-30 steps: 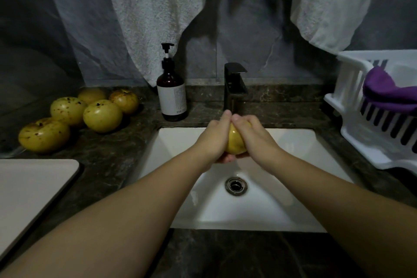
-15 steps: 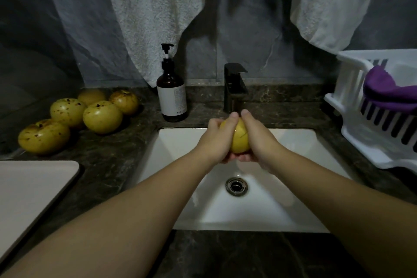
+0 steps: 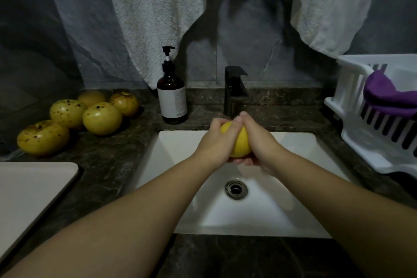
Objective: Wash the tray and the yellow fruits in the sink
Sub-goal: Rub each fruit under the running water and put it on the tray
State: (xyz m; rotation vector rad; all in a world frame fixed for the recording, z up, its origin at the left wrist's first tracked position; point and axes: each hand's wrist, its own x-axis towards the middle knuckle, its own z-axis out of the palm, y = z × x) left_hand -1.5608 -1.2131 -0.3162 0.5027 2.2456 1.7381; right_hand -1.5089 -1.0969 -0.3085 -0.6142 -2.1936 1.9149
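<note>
The fingers of the left hand and the right hand curl round one yellow fruit, held over the white sink just in front of the black tap. Five more spotted fruits sit together on the dark counter, left of one brown pump bottle. Its white label is too small to read. One pale tray lies at the left edge. One white rack holds a purple cloth.

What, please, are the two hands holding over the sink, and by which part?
One round yellow fruit, cupped by its sides between left hand and right hand.
</note>
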